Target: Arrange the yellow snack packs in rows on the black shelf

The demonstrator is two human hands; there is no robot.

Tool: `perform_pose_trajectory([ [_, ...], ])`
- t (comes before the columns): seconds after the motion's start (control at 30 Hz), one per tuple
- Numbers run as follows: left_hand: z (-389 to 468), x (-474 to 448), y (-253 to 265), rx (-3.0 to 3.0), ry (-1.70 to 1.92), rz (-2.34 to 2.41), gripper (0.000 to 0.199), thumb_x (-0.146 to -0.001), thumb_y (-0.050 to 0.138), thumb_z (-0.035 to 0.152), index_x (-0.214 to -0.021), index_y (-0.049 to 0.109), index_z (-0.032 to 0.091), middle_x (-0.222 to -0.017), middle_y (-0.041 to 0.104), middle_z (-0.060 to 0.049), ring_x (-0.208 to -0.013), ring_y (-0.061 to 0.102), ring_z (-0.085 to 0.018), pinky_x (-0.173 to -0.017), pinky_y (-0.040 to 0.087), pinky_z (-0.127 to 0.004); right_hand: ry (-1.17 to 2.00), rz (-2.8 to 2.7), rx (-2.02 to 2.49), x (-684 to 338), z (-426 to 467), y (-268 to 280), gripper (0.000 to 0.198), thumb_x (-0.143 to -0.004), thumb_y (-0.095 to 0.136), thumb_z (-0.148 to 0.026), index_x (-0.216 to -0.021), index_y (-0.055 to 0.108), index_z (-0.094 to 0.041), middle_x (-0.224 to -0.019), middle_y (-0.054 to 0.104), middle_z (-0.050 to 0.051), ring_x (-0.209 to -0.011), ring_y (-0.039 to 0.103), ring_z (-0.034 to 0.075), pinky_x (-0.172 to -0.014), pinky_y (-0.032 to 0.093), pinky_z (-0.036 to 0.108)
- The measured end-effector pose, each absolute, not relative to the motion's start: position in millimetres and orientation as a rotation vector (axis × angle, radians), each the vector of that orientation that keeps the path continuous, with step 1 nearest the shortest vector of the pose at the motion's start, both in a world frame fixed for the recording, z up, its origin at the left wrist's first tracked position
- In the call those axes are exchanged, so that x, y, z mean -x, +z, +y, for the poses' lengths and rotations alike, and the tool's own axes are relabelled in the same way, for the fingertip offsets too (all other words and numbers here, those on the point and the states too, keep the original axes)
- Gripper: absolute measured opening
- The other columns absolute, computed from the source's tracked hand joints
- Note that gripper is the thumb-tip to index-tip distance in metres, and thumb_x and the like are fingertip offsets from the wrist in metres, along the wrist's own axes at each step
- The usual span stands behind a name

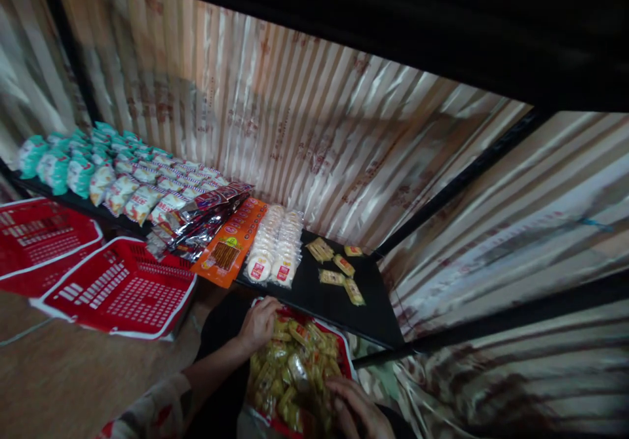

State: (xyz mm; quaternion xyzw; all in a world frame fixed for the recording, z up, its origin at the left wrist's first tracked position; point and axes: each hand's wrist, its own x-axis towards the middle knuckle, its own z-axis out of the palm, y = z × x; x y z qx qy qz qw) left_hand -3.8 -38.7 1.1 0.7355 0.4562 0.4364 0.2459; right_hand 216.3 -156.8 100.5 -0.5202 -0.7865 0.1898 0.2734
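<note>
A red basket (345,354) with a pale rim is close in front of me, filled with small yellow-wrapped snack packs (299,367). My left hand (260,324) is closed on the basket's far left rim, its fingers curled over the edge. On the right side of the basket, my right hand (356,406) has its fingers stretched out over the packs, touching them; it appears to hold none. Just beyond, several similar yellow packs (333,277) lie loosely on the black shelf (304,301), some overlapping at the back.
Left along the shelf stand two rows of white round cracker packs (272,249), an orange snack bag (226,249), dark shiny bags (209,219), white packs (142,196) and teal packs (54,167). Red baskets (122,288) stand at left. A black post (466,177) rises at right.
</note>
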Motion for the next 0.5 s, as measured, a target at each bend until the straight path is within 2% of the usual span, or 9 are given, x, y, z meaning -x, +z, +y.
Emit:
perform_pose_trajectory([
  [0.17, -44.9, 8.9, 1.9, -1.911, 1.298, 1.277, 0.033, -0.077, 0.034, 0.006, -0.09, 0.061, 0.018, -0.091, 0.063, -0.006, -0.085, 0.061, -0.013, -0.077, 0.05, -0.025, 0.633, -2.073, 1.355, -179.3, -115.8, 104.9, 0.025, -0.088, 0.045, -0.034, -0.097, 0.067, -0.026, -0.094, 0.07, 0.007, -0.087, 0.066, 0.018, -0.076, 0.055, 0.027],
  [0.3, -21.9, 20.9, 22.3, -1.844, 1.392, 1.265, 0.033, -0.079, 0.033, 0.006, -0.093, 0.061, 0.018, -0.092, 0.064, -0.005, -0.074, 0.061, -0.01, -0.072, 0.051, -0.021, 0.686, -2.086, 1.317, -169.2, -64.4, 129.8, 0.028, -0.089, 0.043, -0.036, -0.099, 0.066, -0.023, -0.089, 0.069, 0.007, -0.078, 0.066, 0.016, -0.07, 0.054, 0.025],
  [0.4, 14.9, 37.8, 41.2, -1.85, 1.454, 1.323, 0.03, -0.081, 0.036, 0.009, -0.094, 0.061, 0.018, -0.096, 0.064, -0.006, -0.089, 0.061, -0.013, -0.081, 0.05, -0.024, 0.686, -2.04, 1.321, -173.1, -15.5, 142.8, 0.03, -0.088, 0.043, -0.038, -0.101, 0.065, -0.021, -0.082, 0.069, 0.006, -0.074, 0.065, 0.016, -0.069, 0.053, 0.027],
  [0.5, 61.0, 56.5, 56.2, -1.863, 1.457, 1.427, 0.029, -0.082, 0.037, 0.011, -0.097, 0.061, 0.018, -0.098, 0.064, -0.006, -0.094, 0.06, -0.014, -0.086, 0.049, -0.028, 0.7, -1.949, 1.313, -181.6, 40.1, 142.2, 0.033, -0.086, 0.045, -0.041, -0.105, 0.062, -0.02, -0.09, 0.068, 0.007, -0.072, 0.065, 0.016, -0.069, 0.054, 0.028],
])
